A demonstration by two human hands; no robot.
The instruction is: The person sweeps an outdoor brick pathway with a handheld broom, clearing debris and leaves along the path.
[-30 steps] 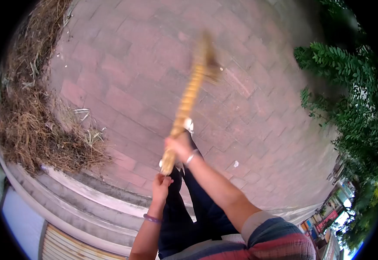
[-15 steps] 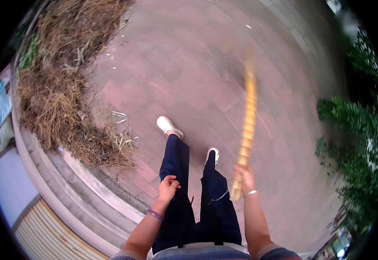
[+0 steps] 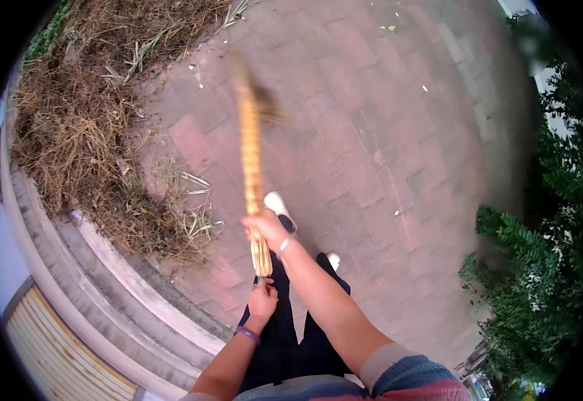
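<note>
A long yellow-brown handle with a ribbed surface runs up from my hands; its far end is blurred by motion, with a dark blurred patch beside it. My right hand wraps round the handle near its lower part, a white band on the wrist. Just below the handle's butt end is my left hand, its fingers curled and closed near or on the tip; what they hold is too small to make out. A purple bracelet circles my left wrist.
Dry straw and plant stalks lie in a heap at the left. Concrete kerbs curve along the lower left. Green bushes stand at the right. Reddish paving spreads ahead of my white shoes.
My right hand has swung the handle leftwards, across in front of me. The butt end now meets my left hand, which was apart from it before. The view has shifted slightly.
</note>
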